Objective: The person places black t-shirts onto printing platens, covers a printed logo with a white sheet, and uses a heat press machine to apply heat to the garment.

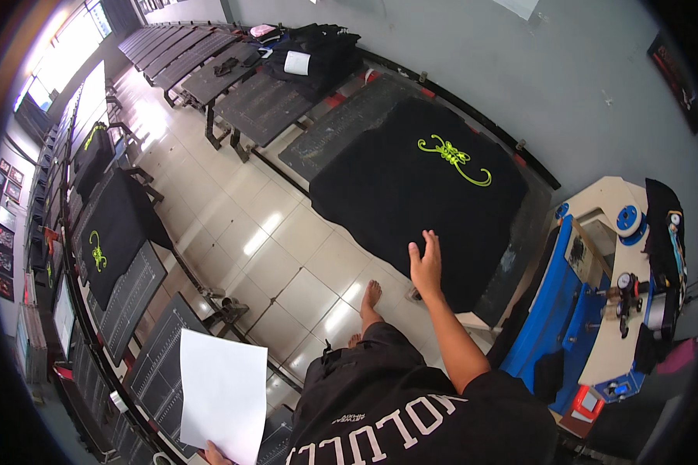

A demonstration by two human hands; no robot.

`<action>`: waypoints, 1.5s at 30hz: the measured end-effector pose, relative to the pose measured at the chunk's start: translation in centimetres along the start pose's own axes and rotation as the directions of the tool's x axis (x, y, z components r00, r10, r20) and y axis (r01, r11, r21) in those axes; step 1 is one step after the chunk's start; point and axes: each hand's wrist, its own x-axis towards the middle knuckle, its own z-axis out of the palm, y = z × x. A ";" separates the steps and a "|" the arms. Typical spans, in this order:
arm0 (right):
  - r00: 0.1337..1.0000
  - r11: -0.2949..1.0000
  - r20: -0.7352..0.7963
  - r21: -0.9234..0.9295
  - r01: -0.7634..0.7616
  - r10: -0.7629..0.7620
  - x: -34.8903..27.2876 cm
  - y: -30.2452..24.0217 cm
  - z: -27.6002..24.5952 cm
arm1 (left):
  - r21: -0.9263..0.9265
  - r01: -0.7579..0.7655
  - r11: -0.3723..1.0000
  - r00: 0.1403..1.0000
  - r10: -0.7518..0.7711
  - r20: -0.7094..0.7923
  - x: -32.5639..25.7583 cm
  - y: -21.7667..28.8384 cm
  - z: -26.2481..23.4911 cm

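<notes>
Closest to me is the person's black shirt [488, 418], pale lettering across it. At far left, dark fabric [124, 225] lies draped over a side desk [141, 283]. Next comes the white sheet [223, 395], its bottom edge gripped by the left hand [214, 455], of which only a little shows. The sheet looks light, flexible and easily creased; an edge or corner seems the best hold. To its right, the black cloth [395, 186] lies spread on the big desk [326, 132], bearing a yellow-green motif [451, 159]. It should be soft and limp, best lifted by two corners, clear of the motif. The right hand [426, 267] appears raised over its near edge, fingers extended, holding nothing. Beyond stands a blue machine [562, 287].
</notes>
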 end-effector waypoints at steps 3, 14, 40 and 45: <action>0.994 0.999 0.105 0.017 -0.031 0.029 -4.6 -0.9 -0.3 | 0.252 0.050 0.966 0.993 -0.021 -0.118 0.9 -2.3 -0.8; 0.553 0.482 0.256 0.292 -0.826 0.793 -18.4 11.7 -4.6 | 0.855 0.290 0.430 0.555 0.652 -0.516 5.7 -2.3 -2.8; 0.387 0.967 -0.922 -0.085 -0.238 0.014 -29.4 2.5 -47.7 | 0.200 0.412 0.889 0.094 -0.260 0.961 -35.1 -6.5 70.3; 0.618 0.896 -0.781 -0.208 -0.391 0.088 -30.9 7.7 -48.2 | 0.127 0.647 0.752 -0.075 -0.103 0.992 -36.2 -7.1 68.7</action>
